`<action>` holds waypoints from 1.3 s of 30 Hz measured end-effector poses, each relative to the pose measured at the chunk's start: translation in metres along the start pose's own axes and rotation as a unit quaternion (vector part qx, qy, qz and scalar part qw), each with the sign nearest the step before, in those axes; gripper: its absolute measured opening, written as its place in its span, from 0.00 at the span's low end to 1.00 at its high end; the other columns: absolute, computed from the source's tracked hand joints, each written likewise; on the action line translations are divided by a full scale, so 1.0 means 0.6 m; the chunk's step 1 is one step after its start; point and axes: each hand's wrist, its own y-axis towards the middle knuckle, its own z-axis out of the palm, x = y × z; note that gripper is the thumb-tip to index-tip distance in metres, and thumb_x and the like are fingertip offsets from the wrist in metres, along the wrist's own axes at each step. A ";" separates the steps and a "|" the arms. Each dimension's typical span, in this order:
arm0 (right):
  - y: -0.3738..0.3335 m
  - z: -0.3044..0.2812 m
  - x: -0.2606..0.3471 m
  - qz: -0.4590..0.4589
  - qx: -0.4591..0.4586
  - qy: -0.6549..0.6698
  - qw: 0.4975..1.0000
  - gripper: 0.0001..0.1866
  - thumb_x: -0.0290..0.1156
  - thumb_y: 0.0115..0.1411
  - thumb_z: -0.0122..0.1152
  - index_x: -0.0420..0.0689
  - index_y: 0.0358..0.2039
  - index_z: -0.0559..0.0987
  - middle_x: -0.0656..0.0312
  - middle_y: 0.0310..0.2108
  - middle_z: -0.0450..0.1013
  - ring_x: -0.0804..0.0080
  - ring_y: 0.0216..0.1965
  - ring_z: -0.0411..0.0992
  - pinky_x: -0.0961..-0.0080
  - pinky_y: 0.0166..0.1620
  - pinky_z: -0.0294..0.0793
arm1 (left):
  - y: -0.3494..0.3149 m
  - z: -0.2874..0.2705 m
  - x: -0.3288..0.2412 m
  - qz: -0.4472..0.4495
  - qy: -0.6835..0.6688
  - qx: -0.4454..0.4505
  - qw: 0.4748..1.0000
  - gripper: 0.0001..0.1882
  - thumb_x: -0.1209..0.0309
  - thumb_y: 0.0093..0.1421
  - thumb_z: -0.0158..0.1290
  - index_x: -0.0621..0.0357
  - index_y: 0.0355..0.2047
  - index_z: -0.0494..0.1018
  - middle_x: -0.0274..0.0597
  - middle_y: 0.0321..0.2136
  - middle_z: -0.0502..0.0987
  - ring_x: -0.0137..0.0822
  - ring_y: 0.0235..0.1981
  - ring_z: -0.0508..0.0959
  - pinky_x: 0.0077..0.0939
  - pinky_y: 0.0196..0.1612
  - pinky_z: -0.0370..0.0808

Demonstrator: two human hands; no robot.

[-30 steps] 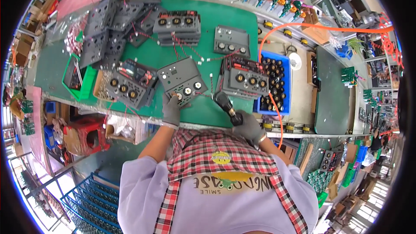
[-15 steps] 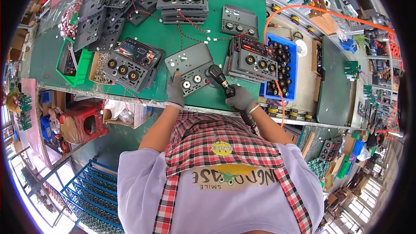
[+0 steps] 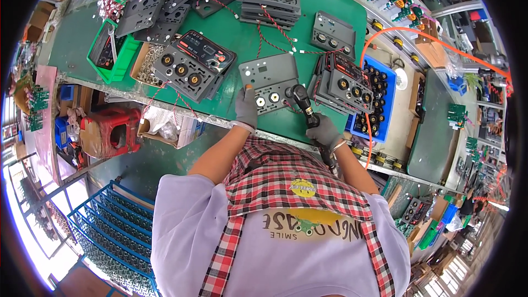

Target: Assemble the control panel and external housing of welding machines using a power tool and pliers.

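Note:
A dark grey folded panel (image 3: 279,68) lies on the green bench in front of me, white nuts showing along its near part. My left hand (image 3: 246,109), in a grey glove with bare thumb tip, is closed on the panel's left edge. In my gloved right hand (image 3: 324,130) is a black angle-head power wrench (image 3: 306,109), fingers wrapped round its body. The wrench's head is over the right end of the nut row and hides what lies beneath it. Just right of the wrench stands a stack of grey panels (image 3: 342,83) with black-and-red faces.
More panel stacks (image 3: 193,66) stand left and behind. A green bin (image 3: 130,52) holds a spanner; beside it is a box of metal rings (image 3: 147,65). The blue tray (image 3: 389,94) at right contains black knobs. An orange hose (image 3: 429,31) arcs over the right side.
The whole view has swung, so the bench and things on it appear farther right. Both hands keep their holds, and the wrench head stays at the panel's right end.

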 end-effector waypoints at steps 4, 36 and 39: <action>-0.002 0.001 0.001 -0.026 -0.017 0.033 0.999 0.16 0.29 0.35 0.60 0.40 0.26 0.67 0.60 0.16 0.66 0.71 0.16 0.67 0.73 0.22 0.68 | -0.017 0.011 -0.044 -0.004 -0.002 0.009 1.000 0.19 0.61 0.57 0.41 0.68 0.36 0.69 0.39 0.25 0.72 0.28 0.25 0.69 0.23 0.30 0.67; 0.008 0.017 0.055 -0.060 0.008 -0.122 0.991 0.21 0.32 0.34 0.61 0.40 0.32 0.71 0.57 0.19 0.69 0.68 0.20 0.68 0.73 0.25 0.68 | 0.008 0.011 -0.028 0.024 0.080 0.016 0.996 0.19 0.62 0.55 0.40 0.67 0.35 0.68 0.41 0.26 0.71 0.32 0.28 0.67 0.25 0.33 0.64; -0.015 0.012 0.091 -0.020 0.039 -0.084 0.996 0.23 0.33 0.33 0.61 0.40 0.33 0.71 0.55 0.21 0.70 0.64 0.22 0.70 0.71 0.28 0.69 | 0.004 0.017 -0.020 0.019 0.069 -0.030 0.997 0.19 0.62 0.54 0.41 0.67 0.35 0.68 0.42 0.27 0.71 0.32 0.28 0.67 0.26 0.33 0.64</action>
